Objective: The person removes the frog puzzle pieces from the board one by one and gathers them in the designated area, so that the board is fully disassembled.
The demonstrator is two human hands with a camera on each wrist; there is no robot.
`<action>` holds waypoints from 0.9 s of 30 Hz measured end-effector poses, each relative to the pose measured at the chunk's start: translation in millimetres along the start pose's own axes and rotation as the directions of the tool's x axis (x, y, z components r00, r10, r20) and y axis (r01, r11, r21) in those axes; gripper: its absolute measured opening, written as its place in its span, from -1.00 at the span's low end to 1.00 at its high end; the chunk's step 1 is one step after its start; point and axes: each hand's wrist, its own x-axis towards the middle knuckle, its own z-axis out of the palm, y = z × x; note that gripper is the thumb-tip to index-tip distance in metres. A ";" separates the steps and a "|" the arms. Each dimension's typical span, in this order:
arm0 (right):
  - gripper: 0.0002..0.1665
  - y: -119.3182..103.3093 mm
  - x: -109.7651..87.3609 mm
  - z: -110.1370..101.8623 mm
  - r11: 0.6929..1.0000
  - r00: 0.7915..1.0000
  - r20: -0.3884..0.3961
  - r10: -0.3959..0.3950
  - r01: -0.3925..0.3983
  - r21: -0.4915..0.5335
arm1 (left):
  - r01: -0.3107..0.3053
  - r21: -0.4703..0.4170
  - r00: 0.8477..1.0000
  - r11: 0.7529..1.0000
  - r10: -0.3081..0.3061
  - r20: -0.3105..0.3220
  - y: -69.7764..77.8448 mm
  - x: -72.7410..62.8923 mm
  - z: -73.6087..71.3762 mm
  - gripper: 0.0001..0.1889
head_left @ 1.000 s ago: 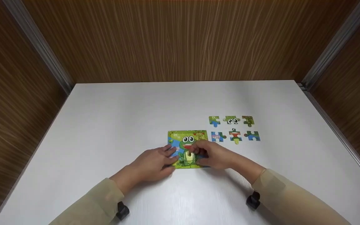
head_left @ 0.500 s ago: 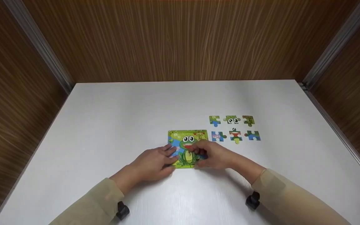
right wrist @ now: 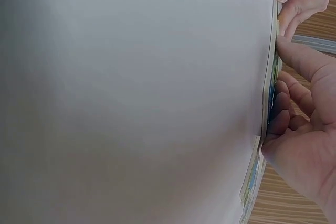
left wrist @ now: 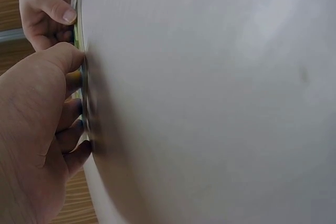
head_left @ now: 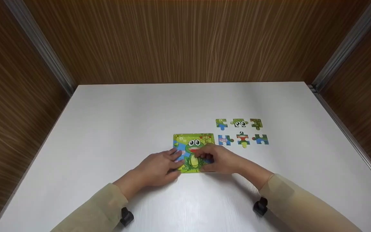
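Note:
In the head view a frog puzzle board (head_left: 193, 135) lies flat on the white table. My left hand (head_left: 159, 169) rests on its left side, fingers stretched over the edge; the left wrist view shows those fingertips (left wrist: 77, 153) along the edge. My right hand (head_left: 221, 158) bends over the board's lower right. Its index finger and thumb span the frog's belly piece (head_left: 194, 161) at the bottom middle, pinching it at top and bottom. The other right fingers curl over the board, hiding its right side. In the right wrist view the right thumb (right wrist: 296, 53) lies at the board's near edge.
Several loose puzzle pieces lie in two rows at the board's upper right, among them an eyes piece (head_left: 239, 123) and a red mouth piece (head_left: 242, 140). Brown wood-grain panels (head_left: 185, 42) stand behind and beside the white table (head_left: 124, 112).
The belly piece, shiny and tilted a second ago, now lies flat and lines up with the picture around it. My right thumb has shifted slightly left; the left hand stays put.

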 end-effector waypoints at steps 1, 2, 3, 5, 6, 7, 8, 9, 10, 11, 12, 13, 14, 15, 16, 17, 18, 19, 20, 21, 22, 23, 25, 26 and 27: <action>-0.50 -0.2 0.1 -0.1 1.000 1.000 -0.001 -0.003 0.003 -0.003 | -0.001 0.002 1.000 1.000 0.001 -0.002 0.0 0.0 0.0 -0.49; -0.51 -0.4 0.2 -0.3 1.000 1.000 -0.002 -0.007 0.007 -0.006 | -0.003 0.004 1.000 1.000 0.003 -0.004 0.0 0.0 -0.1 -0.49; -0.52 -0.6 0.4 -0.4 1.000 1.000 -0.003 -0.010 0.010 -0.008 | -0.005 0.006 1.000 1.000 0.005 -0.007 0.1 -0.1 -0.1 -0.50; -0.53 -0.9 0.7 -0.7 1.000 1.000 -0.004 -0.017 0.017 -0.010 | -0.009 0.008 1.000 1.000 0.009 -0.012 0.1 -0.2 -0.2 -0.50; -0.53 -1.0 0.8 -0.7 1.000 1.000 -0.006 -0.020 0.020 -0.011 | -0.010 0.008 1.000 1.000 0.010 -0.014 0.2 -0.2 -0.4 -0.50; -0.53 -1.1 0.8 -0.8 1.000 1.000 -0.007 -0.023 0.023 -0.011 | -0.010 0.009 1.000 1.000 0.010 -0.014 0.2 -0.2 -0.6 -0.50; -0.53 -1.2 0.8 -0.8 1.000 1.000 -0.007 -0.025 0.025 -0.010 | -0.009 0.009 1.000 1.000 0.009 -0.014 0.3 -0.1 -0.9 -0.50; -0.54 -1.3 0.8 -0.9 1.000 1.000 -0.007 -0.028 0.027 -0.010 | -0.009 0.009 1.000 1.000 0.009 -0.014 0.4 0.0 -1.1 -0.50; -0.54 -1.3 0.8 -1.0 0.999 1.000 -0.007 -0.031 0.031 -0.009 | -0.010 0.009 1.000 1.000 0.010 -0.015 0.5 0.0 -1.2 -0.50; -0.54 -1.3 0.7 -1.0 0.999 0.999 -0.008 -0.033 0.033 -0.009 | -0.009 0.010 1.000 1.000 0.009 -0.013 0.6 0.1 -1.4 -0.50; -0.55 -1.3 0.7 -1.1 0.999 0.999 -0.007 -0.038 0.038 -0.010 | -0.008 0.010 1.000 1.000 0.008 -0.011 0.7 0.2 -1.7 -0.50; -0.55 -1.2 0.7 -1.3 0.999 0.999 -0.007 -0.040 0.040 -0.010 | -0.008 0.011 1.000 1.000 0.008 -0.008 0.8 0.2 -1.9 -0.50; -0.56 -0.9 0.8 -1.3 0.999 0.999 -0.007 -0.042 0.041 -0.014 | -0.008 0.011 1.000 1.000 0.008 -0.007 0.9 0.3 -2.0 -0.50; -0.56 -0.7 0.9 -1.3 0.999 0.999 -0.007 -0.041 0.041 -0.016 | -0.007 0.010 1.000 1.000 0.007 -0.006 1.0 0.3 -2.0 -0.50; -0.56 -0.6 1.0 -1.3 0.999 0.999 -0.007 -0.038 0.038 -0.018 | -0.007 0.010 1.000 1.000 0.007 -0.006 1.1 0.3 -2.0 -0.50; -0.57 -0.4 1.1 -1.3 0.999 0.999 -0.006 -0.035 0.035 -0.020 | -0.004 0.010 1.000 1.000 0.004 -0.004 1.2 0.4 -2.1 -0.50; -0.57 -0.1 1.2 -1.3 0.999 1.000 -0.005 -0.031 0.031 -0.020 | -0.001 0.011 1.000 1.000 0.001 -0.003 1.3 0.4 -2.2 -0.50; -0.57 0.3 1.2 -1.3 0.999 1.000 -0.004 -0.026 0.026 -0.018 | 0.001 0.011 1.000 1.000 -0.001 -0.003 1.4 0.4 -2.2 -0.50; -0.57 0.5 1.3 -1.3 1.000 1.000 -0.003 -0.024 0.024 -0.016 | 0.002 0.011 1.000 1.000 -0.002 -0.004 1.4 0.4 -2.1 -0.50; -0.58 0.8 1.2 -1.4 1.000 1.000 -0.002 -0.022 0.022 -0.013 | 0.002 0.011 1.000 1.000 -0.002 -0.004 1.5 0.3 -2.1 -0.50; -0.58 1.1 0.9 -1.5 1.000 1.000 0.000 -0.022 0.022 -0.011 | 0.001 0.012 1.000 1.000 -0.001 -0.004 1.4 0.2 -2.1 -0.50; -0.58 1.3 0.7 -1.6 1.000 1.000 0.000 -0.028 0.028 -0.007 | -0.002 0.011 1.000 1.000 0.002 -0.004 1.3 0.1 -2.0 -0.50; -0.60 1.9 0.0 -1.8 0.999 0.999 0.000 -0.046 0.046 -0.002 | -0.009 0.009 1.000 1.000 0.009 -0.005 0.8 -0.2 -1.7 -0.50; -0.60 1.8 -0.3 -2.0 0.999 0.999 0.000 -0.053 0.053 -0.001 | -0.014 0.008 1.000 1.000 0.014 -0.007 0.5 -0.2 -1.2 -0.50; -0.60 1.8 -0.5 -2.1 0.998 0.998 0.001 -0.058 0.058 -0.004 | -0.017 0.008 1.000 1.000 0.017 -0.007 0.2 -0.4 -1.0 -0.50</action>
